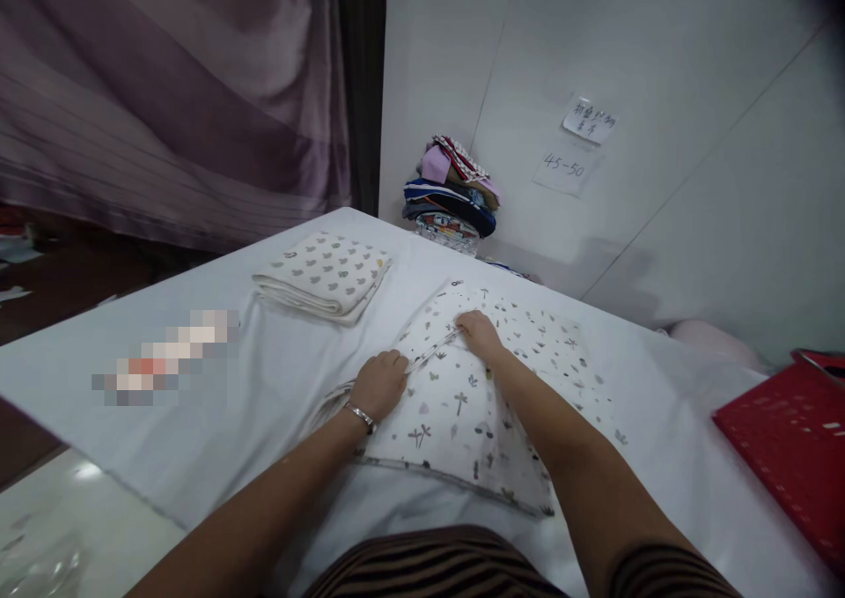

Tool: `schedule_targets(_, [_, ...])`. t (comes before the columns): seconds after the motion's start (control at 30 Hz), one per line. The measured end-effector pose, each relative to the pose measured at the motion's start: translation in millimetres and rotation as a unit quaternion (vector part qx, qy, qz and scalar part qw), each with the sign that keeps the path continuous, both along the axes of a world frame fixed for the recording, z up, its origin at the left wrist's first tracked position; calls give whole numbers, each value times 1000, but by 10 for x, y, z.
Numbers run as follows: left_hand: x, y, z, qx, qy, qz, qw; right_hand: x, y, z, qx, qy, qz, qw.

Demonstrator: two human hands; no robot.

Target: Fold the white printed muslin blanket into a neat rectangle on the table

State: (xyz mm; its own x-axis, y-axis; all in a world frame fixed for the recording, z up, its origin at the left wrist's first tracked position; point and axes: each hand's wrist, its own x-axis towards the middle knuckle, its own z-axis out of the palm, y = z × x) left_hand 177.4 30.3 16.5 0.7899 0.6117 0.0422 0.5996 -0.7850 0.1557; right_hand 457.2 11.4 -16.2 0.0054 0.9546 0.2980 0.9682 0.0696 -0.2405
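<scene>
A white cloth with small printed plants lies partly folded on the white table in front of me. My left hand, with a bracelet at the wrist, is closed on the cloth's left edge. My right hand is pinching the same edge a little farther away, so the hem runs taut between the two hands. A second printed cloth, folded into a neat rectangle, lies beyond my left hand, apart from both hands.
A stack of folded colourful cloths sits at the table's far corner against the white wall, under two paper notes. A red perforated basket stands at the right edge. A mauve curtain hangs at the left.
</scene>
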Motion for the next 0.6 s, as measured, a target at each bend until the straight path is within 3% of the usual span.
schedule_targets(0.27, [-2, -2, -6, -14, 4, 7, 1000, -90, -54, 46, 26, -4, 51, 998])
schedule_targets(0.6, [-6, -7, -46, 13, -8, 8, 1000, -87, 11, 34, 2, -13, 47, 999])
